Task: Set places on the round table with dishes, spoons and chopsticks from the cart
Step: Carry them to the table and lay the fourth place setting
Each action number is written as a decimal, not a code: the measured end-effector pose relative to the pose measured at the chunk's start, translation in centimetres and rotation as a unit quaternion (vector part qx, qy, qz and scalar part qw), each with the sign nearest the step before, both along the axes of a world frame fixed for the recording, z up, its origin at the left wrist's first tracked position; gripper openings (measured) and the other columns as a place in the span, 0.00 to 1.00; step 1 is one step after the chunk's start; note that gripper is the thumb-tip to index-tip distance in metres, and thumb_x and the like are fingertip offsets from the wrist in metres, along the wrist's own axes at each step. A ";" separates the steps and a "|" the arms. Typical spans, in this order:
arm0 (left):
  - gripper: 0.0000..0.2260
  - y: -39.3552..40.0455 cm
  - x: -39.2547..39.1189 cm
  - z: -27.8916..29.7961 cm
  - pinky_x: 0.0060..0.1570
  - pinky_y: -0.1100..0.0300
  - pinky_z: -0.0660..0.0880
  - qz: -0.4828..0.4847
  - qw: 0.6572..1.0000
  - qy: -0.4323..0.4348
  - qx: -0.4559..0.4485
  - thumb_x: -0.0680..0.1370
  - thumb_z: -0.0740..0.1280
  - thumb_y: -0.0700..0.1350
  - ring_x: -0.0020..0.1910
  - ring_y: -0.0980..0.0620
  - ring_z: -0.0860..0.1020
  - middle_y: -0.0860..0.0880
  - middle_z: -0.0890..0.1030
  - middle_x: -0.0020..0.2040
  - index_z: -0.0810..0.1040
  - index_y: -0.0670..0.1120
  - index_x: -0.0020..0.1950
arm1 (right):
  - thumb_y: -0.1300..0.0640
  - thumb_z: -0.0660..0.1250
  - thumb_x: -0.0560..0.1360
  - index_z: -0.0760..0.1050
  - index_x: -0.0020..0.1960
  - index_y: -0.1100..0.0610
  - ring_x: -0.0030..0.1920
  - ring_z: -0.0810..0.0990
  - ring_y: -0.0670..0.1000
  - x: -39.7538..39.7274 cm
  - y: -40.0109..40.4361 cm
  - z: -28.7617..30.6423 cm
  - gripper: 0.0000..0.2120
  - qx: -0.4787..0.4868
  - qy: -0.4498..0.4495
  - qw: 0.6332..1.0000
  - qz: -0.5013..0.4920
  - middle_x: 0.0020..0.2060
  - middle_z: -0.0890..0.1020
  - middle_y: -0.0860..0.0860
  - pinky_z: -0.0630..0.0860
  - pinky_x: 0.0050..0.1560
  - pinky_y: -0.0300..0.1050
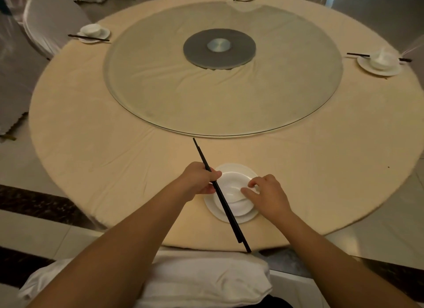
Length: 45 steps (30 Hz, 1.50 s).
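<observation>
Chopsticks (220,193) in left hand (199,181)
</observation>
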<state>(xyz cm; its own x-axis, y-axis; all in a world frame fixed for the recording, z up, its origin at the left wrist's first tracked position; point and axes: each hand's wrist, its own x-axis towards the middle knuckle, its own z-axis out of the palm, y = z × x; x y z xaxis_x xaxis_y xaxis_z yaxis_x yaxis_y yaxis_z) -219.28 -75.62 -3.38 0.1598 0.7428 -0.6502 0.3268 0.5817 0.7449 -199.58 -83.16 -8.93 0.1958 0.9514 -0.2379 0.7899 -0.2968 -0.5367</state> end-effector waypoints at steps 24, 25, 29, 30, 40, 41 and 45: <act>0.05 -2.9 6.5 1.4 0.34 0.64 0.79 -0.003 0.991 -0.124 0.053 0.76 0.71 0.42 0.31 0.54 0.80 0.46 0.80 0.36 0.78 0.40 0.46 | 0.57 0.64 0.80 0.82 0.46 0.63 0.28 0.76 0.52 -1.0 -10.7 6.1 0.12 -0.069 0.513 0.812 -0.269 0.33 0.81 0.58 0.71 0.28 0.45; 0.05 -3.0 6.6 1.3 0.33 0.64 0.78 -0.010 0.991 -0.120 0.057 0.76 0.71 0.42 0.31 0.54 0.80 0.47 0.80 0.36 0.78 0.41 0.46 | 0.57 0.63 0.80 0.82 0.47 0.62 0.29 0.77 0.52 -0.9 -10.9 6.1 0.12 -0.081 0.500 0.828 -0.241 0.34 0.82 0.57 0.72 0.29 0.45; 0.05 -3.5 7.1 1.3 0.34 0.65 0.78 -0.044 0.990 -0.113 0.072 0.76 0.72 0.43 0.31 0.55 0.80 0.47 0.79 0.36 0.79 0.42 0.46 | 0.56 0.61 0.81 0.81 0.49 0.62 0.31 0.78 0.52 -0.6 -11.4 5.8 0.13 -0.111 0.486 0.843 -0.203 0.33 0.81 0.55 0.72 0.31 0.44; 0.07 -3.6 7.2 1.3 0.34 0.65 0.79 -0.047 0.990 -0.113 0.071 0.75 0.72 0.44 0.31 0.55 0.80 0.47 0.79 0.38 0.80 0.41 0.47 | 0.57 0.61 0.82 0.81 0.48 0.62 0.30 0.77 0.51 -0.6 -11.5 5.5 0.13 -0.099 0.487 0.842 -0.213 0.32 0.81 0.55 0.72 0.30 0.43; 0.10 -0.8 2.9 -0.9 0.51 0.46 0.80 0.015 0.976 0.133 0.174 0.79 0.64 0.49 0.38 0.44 0.82 0.44 0.82 0.47 0.78 0.44 0.54 | 0.57 0.59 0.82 0.77 0.49 0.66 0.29 0.74 0.51 0.8 -10.5 0.2 0.14 -0.089 0.520 0.762 -0.374 0.29 0.77 0.55 0.70 0.30 0.43; 0.10 -0.4 1.9 -1.5 0.53 0.45 0.79 0.018 0.971 0.165 0.175 0.79 0.63 0.47 0.45 0.41 0.82 0.43 0.81 0.52 0.77 0.44 0.57 | 0.56 0.59 0.82 0.77 0.48 0.66 0.29 0.73 0.51 0.6 -10.4 -0.1 0.14 -0.098 0.519 0.766 -0.368 0.30 0.77 0.55 0.70 0.30 0.43; 0.17 0.4 -1.5 -3.6 0.54 0.48 0.79 0.003 0.970 0.219 0.105 0.79 0.62 0.42 0.51 0.40 0.79 0.38 0.77 0.61 0.72 0.42 0.68 | 0.56 0.60 0.82 0.77 0.49 0.65 0.30 0.74 0.51 -0.4 -9.6 -0.7 0.14 -0.122 0.516 0.776 -0.342 0.31 0.78 0.56 0.70 0.31 0.44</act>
<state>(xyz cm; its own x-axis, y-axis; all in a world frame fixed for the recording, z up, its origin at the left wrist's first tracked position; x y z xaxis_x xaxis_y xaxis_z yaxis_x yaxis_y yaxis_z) -220.78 -75.25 -7.01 -0.1019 0.8665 -0.4886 0.6357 0.4345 0.6381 -200.00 -92.77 -9.64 0.2204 0.6108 -0.7605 -0.4105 -0.6492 -0.6404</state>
